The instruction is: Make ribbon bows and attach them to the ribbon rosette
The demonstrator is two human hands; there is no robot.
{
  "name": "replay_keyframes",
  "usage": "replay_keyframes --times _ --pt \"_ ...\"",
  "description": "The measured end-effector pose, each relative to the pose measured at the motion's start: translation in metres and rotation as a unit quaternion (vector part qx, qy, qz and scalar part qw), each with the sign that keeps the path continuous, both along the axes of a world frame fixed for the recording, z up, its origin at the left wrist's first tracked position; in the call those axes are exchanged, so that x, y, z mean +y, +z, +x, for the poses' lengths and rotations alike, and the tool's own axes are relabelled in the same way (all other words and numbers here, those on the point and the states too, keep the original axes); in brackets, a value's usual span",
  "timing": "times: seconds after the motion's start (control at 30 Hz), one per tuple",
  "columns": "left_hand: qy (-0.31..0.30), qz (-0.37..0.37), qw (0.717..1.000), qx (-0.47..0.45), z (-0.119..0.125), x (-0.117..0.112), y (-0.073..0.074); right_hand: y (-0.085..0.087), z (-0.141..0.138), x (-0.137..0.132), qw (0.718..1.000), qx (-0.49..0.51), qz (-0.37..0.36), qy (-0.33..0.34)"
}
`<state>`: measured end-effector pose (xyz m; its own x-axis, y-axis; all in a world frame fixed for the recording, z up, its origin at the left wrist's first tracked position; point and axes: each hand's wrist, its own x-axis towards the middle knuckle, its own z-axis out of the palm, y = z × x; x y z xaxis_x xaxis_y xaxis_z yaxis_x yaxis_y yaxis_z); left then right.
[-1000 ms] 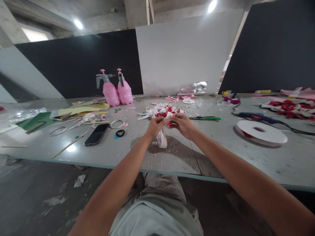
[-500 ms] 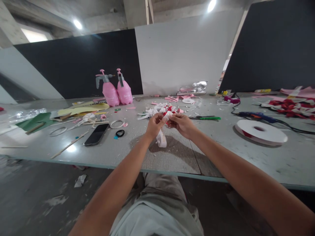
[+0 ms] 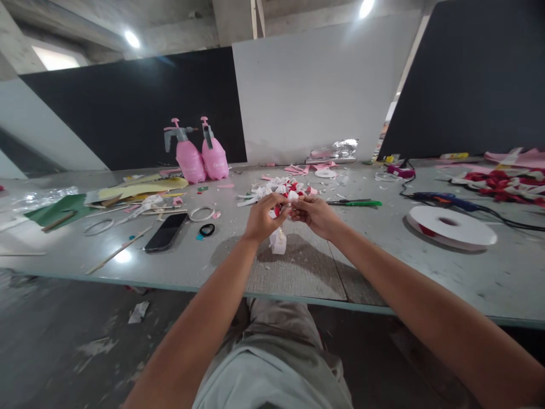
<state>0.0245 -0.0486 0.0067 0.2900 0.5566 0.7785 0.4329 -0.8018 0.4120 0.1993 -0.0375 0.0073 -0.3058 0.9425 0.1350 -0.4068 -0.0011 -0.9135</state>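
The head view showed the left hand (image 3: pixel 263 217) and right hand (image 3: pixel 315 217) pinching a white ribbon (image 3: pixel 278 243) between their fingertips, just above the surface (image 3: pixel 204 261); red showed there too, though the fingers seemed to hide most of the piece. Compared with half a second earlier, the left hand had shifted slightly outward and the ribbon's hanging end looked shorter. Just beyond lay a red-and-white ribbon heap (image 3: pixel 283 185), with green-handled scissors (image 3: pixel 361 203) to its right. Farther right lay a white reel (image 3: pixel 470 228), red showing at its edge. Two pink spray bottles (image 3: pixel 190 162) stood back left, their contents indiscernible.
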Motion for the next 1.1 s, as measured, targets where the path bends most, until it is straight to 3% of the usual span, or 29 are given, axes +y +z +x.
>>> replay_keyframes --times 0.6,1.1 --pt "0.003 -0.066 0.994 0.089 -0.001 0.012 -0.008 -0.01 0.003 0.004 0.996 -0.075 0.013 -0.042" --pt "-0.005 -0.108 0.986 0.123 0.004 0.004 -0.006 -0.013 0.003 0.007 0.998 -0.062 -0.001 -0.017"
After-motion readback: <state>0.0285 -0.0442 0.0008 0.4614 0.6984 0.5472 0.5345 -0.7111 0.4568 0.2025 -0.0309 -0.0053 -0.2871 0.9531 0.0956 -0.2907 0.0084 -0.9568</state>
